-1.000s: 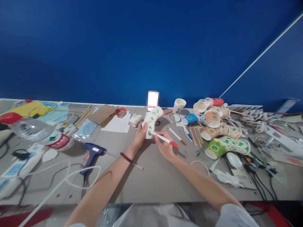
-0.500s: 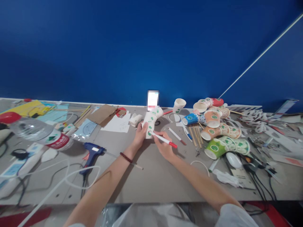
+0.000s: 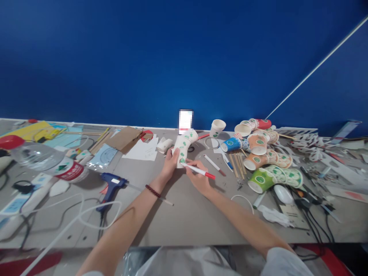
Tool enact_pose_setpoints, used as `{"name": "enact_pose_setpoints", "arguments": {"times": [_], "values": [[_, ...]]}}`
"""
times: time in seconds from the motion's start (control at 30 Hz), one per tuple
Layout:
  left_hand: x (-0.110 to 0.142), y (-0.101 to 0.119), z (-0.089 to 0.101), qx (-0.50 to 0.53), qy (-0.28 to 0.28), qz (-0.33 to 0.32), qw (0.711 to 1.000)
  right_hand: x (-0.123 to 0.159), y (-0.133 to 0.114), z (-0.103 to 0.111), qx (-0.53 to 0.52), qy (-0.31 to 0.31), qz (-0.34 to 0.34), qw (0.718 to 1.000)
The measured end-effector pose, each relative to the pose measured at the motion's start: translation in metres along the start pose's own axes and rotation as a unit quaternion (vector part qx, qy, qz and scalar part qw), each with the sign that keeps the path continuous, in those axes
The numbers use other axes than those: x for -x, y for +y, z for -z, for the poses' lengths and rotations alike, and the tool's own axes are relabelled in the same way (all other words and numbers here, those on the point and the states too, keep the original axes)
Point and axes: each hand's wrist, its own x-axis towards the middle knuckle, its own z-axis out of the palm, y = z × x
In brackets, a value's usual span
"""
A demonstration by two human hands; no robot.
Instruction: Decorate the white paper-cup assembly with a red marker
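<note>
My left hand [image 3: 170, 164] is wrapped round the lower left side of joined white paper cups [image 3: 182, 145] with green leaf prints. The cups form a bent, tilted column over the middle of the table. In my right hand [image 3: 199, 177] is a white marker pen [image 3: 200, 170] with a red end, gripped between the fingers. Its tip meets or nearly meets the lowest cup, beside a green patch. Behind the cups stands a phone-like screen [image 3: 186, 121], its picture blurred out. A white paper cup [image 3: 217, 128] stands upright to the right, and a crumpled cup [image 3: 165, 145] lies to the left.
Coloured joined paper cups [image 3: 263, 180] lie at the right, near wooden sticks [image 3: 237, 166] and another marker [image 3: 215, 165]. At the left are a blue glue gun [image 3: 112, 189], a plastic bottle [image 3: 46, 159], a power strip [image 3: 25, 203] and loose white cable. A blue wall [image 3: 184, 57] bounds the table's back.
The marker's tip has shifted slightly down and left on the lowest cup, and its red end has moved a little left. My left hand and the cups stay nearly still.
</note>
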Motion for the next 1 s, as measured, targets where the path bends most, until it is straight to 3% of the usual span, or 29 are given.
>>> {"name": "enact_pose_setpoints", "arguments": {"times": [0.6, 1.0], "values": [[-0.0016, 0.0001, -0.0013, 0.009, 0.004, 0.007, 1.0, -0.0015, -0.0074, -0.0003, 0.012, 0.008, -0.015, 1.0], [0.0022, 0.0034, 0.0001, -0.012, -0.005, -0.003, 1.0, 0.0016, 0.0023, 0.0004, 0.003, -0.005, -0.026, 1.0]]}}
